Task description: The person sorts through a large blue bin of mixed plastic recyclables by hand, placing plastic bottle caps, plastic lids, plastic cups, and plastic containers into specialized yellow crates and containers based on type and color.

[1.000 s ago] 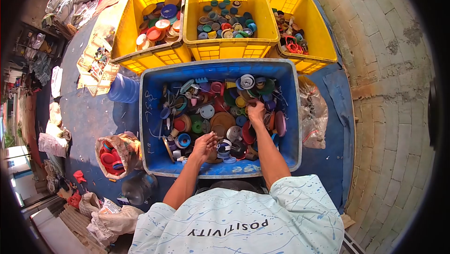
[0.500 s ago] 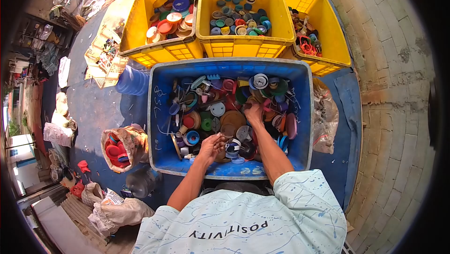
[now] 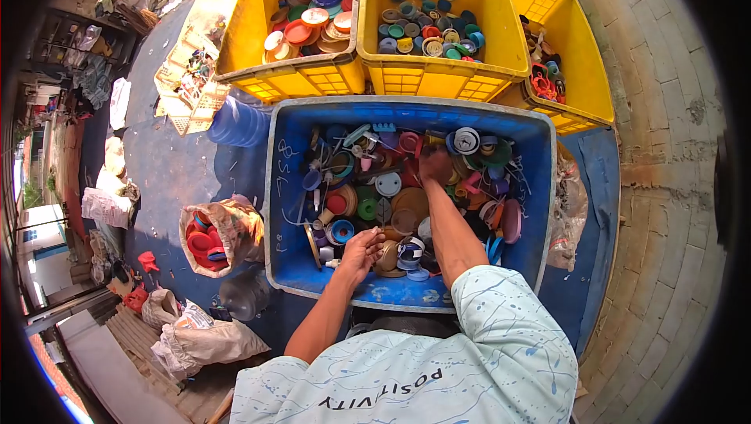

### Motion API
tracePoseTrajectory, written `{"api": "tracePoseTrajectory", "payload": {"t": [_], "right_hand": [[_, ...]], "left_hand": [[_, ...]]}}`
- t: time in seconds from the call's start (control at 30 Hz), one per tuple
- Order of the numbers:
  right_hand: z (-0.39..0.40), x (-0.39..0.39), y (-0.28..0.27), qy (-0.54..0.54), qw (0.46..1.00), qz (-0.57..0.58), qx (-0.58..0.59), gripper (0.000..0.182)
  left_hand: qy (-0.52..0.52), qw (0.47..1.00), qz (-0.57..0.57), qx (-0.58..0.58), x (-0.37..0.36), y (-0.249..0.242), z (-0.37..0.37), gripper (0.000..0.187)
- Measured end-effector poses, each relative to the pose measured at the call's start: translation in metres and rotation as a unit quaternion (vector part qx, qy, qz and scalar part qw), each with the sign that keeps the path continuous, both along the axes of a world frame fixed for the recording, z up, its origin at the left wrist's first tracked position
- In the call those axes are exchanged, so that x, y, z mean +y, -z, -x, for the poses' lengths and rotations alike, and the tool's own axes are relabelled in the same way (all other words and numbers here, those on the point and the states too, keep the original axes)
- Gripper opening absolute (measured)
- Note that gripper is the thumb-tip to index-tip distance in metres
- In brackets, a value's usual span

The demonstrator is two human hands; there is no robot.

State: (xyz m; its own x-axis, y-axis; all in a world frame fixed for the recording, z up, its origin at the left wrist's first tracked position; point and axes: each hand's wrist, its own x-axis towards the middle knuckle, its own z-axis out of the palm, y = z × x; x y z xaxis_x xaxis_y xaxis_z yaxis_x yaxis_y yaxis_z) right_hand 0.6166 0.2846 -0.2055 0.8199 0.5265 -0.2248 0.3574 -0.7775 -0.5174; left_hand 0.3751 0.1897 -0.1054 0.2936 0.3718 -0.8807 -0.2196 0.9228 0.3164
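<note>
A blue crate (image 3: 407,296) in front of me holds a jumble of plastic lids and caps. My left hand (image 3: 364,251) hovers over its near left part, fingers curled together; whatever they hold, if anything, is hidden. Close beside it are a tan lid (image 3: 386,258) and a white-and-dark round cap (image 3: 411,253). Deeper in the crate, my right hand (image 3: 436,167) reaches down among the pieces near a red lid (image 3: 409,142). Its fingers are dark and blurred. A white lid (image 3: 388,184) and a large brown lid (image 3: 410,203) lie between the two hands.
Behind the crate stand yellow crates: one with large lids (image 3: 228,64), one with small caps (image 3: 438,78), one with mixed pieces (image 3: 591,117). A sack of red lids (image 3: 192,220) and a blue water jug (image 3: 235,123) are on the left. A plastic bag (image 3: 569,213) lies right.
My right hand has moved farther toward the back of the blue crate. My left hand stays near its front left, fingers still curled. The whole view has shifted slightly.
</note>
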Motion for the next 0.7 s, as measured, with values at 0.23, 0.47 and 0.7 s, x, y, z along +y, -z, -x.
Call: {"api": "tracePoseTrajectory", "payload": {"t": [0.23, 0.47, 0.7], "right_hand": [[-0.001, 0.002, 0.001, -0.067, 0.995, -0.003, -0.079, 0.033], [0.01, -0.032, -0.032, -0.055, 0.995, -0.084, 0.014, 0.028], [0.024, -0.093, -0.111, 0.019, 0.913, -0.143, 0.383, 0.021]], "left_hand": [[-0.003, 1.0, -0.003, -0.005, 0.002, 0.0, 0.005, 0.019], [0.03, 0.998, -0.057, 0.001, 0.006, 0.0, -0.005, 0.02], [0.231, 0.909, -0.327, 0.118, 0.027, -0.017, -0.035, 0.067]]}}
